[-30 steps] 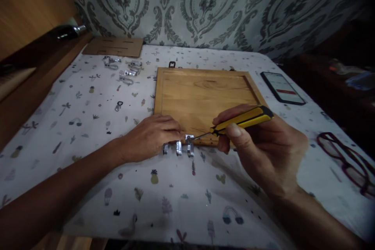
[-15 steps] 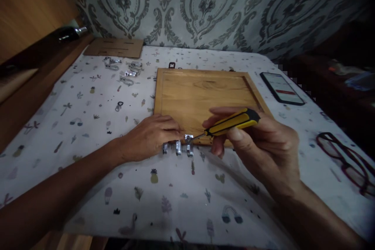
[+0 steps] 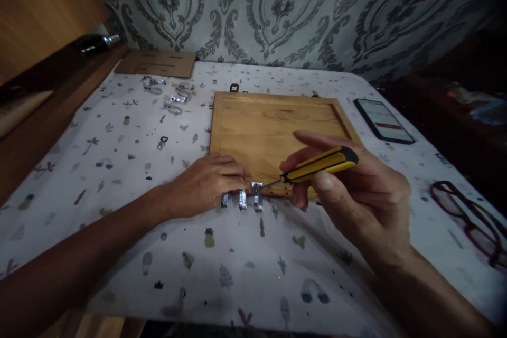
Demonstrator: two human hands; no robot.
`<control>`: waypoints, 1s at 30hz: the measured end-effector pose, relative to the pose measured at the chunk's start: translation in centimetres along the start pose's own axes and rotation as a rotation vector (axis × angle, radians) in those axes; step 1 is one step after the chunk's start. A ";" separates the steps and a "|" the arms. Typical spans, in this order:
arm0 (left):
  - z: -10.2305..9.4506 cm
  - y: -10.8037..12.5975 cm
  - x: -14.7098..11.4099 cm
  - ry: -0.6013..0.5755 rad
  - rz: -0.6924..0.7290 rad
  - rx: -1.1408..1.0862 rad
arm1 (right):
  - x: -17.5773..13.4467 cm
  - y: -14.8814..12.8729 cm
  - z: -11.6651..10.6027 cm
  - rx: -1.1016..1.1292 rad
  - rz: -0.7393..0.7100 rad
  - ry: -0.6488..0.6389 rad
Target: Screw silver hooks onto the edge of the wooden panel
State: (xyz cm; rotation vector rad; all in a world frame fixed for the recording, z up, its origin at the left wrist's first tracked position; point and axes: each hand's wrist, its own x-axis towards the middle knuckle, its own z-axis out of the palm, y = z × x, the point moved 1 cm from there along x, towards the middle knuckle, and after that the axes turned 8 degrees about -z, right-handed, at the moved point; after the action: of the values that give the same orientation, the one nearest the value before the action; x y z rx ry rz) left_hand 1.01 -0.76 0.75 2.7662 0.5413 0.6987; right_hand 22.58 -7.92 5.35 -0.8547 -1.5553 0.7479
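Note:
A framed wooden board [image 3: 277, 132] lies flat on the table, with several shiny metal hooks [image 3: 257, 203] along its near edge. My left hand [image 3: 209, 185] presses on the board's near left corner, fingers closed together beside the hooks; its fingertips are partly hidden. In my right hand [image 3: 368, 206] is a yellow and black screwdriver [image 3: 320, 163], held between thumb and fingers with the index finger raised. The screwdriver's thin shaft slants down to the left, its tip at the rightmost hook on the board.
Several loose metal hooks [image 3: 174, 100] lie at the back left, in front of a cardboard piece [image 3: 156, 63]. A small dark ring-like part [image 3: 162, 142] sits nearer. To the right are a phone [image 3: 384, 121] and eyeglasses [image 3: 471, 219]. Patterned cloth [image 3: 229, 285] covers the table.
My right hand's index finger has lifted and the screwdriver handle sits slightly further right. The tip stays at the same hook. My left hand keeps its place on the board.

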 end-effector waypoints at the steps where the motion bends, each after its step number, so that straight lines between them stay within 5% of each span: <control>1: 0.0 0.0 0.0 -0.009 -0.004 0.009 | 0.1 -0.1 -0.1 -0.028 0.007 -0.008; 10: -0.1 0.0 0.0 0.011 0.012 -0.028 | -0.1 0.1 0.4 -0.158 -0.098 0.099; 19: -0.2 0.1 0.0 -0.020 -0.009 -0.014 | 0.1 -0.2 -0.3 -0.089 -0.002 -0.069; 25: 0.0 0.0 0.0 -0.025 -0.011 -0.012 | 0.0 0.3 0.0 -0.223 -0.177 0.025; 30: 0.0 0.0 0.0 -0.017 -0.011 -0.016 | -0.1 0.1 0.0 -0.154 -0.086 0.015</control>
State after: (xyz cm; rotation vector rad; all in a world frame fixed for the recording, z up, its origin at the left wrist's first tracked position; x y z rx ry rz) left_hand 1.00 -0.76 0.73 2.7497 0.5440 0.6730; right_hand 22.55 -7.91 5.22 -0.8976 -1.6409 0.5640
